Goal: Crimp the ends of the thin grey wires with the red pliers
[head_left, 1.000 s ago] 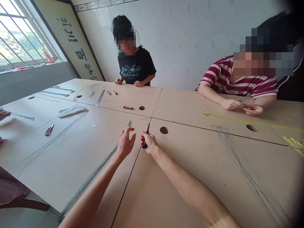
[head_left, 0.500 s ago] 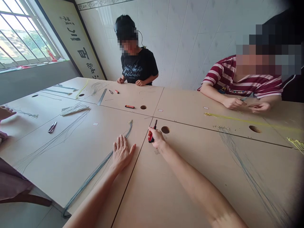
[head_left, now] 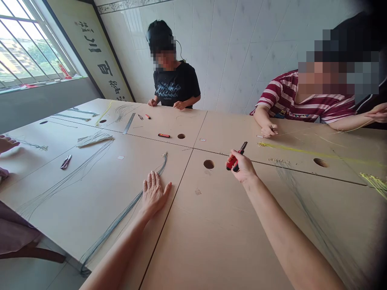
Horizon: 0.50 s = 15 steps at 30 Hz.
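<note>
**Pliers lifted over the desk, wire bundle pinned flat**

Nearest the viewer, two bare forearms reach out over a pale wooden desk [head_left: 99,189] made of joined panels. The left hand [head_left: 153,194] lies flat, palm down and fingers spread, gripping nothing. Its fingertips rest on or right beside a long bundle of thin grey-green wires [head_left: 127,211]; which, I cannot tell. The bundle runs from the near desk edge up to a cluster of small metal ends [head_left: 165,154] just beyond the hand.

To the right, the right hand [head_left: 243,169] is closed around a pair of small red-handled pliers [head_left: 236,159], held just above the desk with the dark nose pointing up and away. A round hole [head_left: 208,164] in the desk sits between the two hands.

To work well here, it seems wise to keep the flat hand pressing firmly near the metal ends so the wires stay fanned and do not slide, and to bring the pliers' nose in low and square to a single wire.

Farther right, a second grey bundle [head_left: 305,205] and a strand of yellow wire [head_left: 317,154] cross the desk. Beyond them, a person in a red striped shirt [head_left: 290,98] rests one hand [head_left: 269,130] on the surface. At the far side, a person in a black T-shirt [head_left: 176,86] sits near a red marker [head_left: 163,135] and a metal ruler [head_left: 129,123].
</note>
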### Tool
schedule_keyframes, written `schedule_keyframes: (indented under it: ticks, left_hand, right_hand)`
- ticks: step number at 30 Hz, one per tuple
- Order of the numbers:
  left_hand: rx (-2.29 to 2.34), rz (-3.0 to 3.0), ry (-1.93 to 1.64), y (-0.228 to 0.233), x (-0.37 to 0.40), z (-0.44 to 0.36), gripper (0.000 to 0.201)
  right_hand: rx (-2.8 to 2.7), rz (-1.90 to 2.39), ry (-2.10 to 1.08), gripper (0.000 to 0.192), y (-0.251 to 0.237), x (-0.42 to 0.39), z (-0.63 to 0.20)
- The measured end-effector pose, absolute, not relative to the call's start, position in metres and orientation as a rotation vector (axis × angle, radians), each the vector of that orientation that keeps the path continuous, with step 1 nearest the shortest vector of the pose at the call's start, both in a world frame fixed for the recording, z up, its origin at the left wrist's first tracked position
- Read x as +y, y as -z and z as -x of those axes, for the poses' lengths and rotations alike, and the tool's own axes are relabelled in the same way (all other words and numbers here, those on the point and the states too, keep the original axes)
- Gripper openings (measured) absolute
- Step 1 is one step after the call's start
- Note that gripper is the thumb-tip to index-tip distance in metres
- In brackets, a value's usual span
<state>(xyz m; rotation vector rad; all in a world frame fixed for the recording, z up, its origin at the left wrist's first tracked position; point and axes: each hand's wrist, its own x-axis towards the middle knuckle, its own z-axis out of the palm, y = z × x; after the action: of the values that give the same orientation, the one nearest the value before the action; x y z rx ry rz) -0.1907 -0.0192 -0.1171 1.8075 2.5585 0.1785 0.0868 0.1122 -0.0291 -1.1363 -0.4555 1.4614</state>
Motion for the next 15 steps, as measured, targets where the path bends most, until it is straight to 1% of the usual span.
schedule_keyframes:
  ticks: [5, 11, 14, 15]
  left_hand:
    - [2.561, -1.794, -0.175, 0.116, -0.019, 0.190, 0.084]
    - [2.565, -1.786, -0.143, 0.113, -0.018, 0.189, 0.083]
    - [2.564, -1.781, -0.153, 0.114, -0.018, 0.190, 0.084]
    - [2.562, -1.779, -0.152, 0.115, -0.018, 0.190, 0.085]
  right_hand:
    - [-0.452, 1.048, -1.328, 0.022, 0.002, 0.100, -0.136]
    - [-0.480, 0.954, -1.170, 0.034, -0.034, 0.076, -0.197]
    - [-0.586, 0.956, -1.056, 0.039, -0.048, 0.065, -0.230]
    - [-0.613, 1.005, -0.961, 0.041, -0.051, 0.061, -0.241]
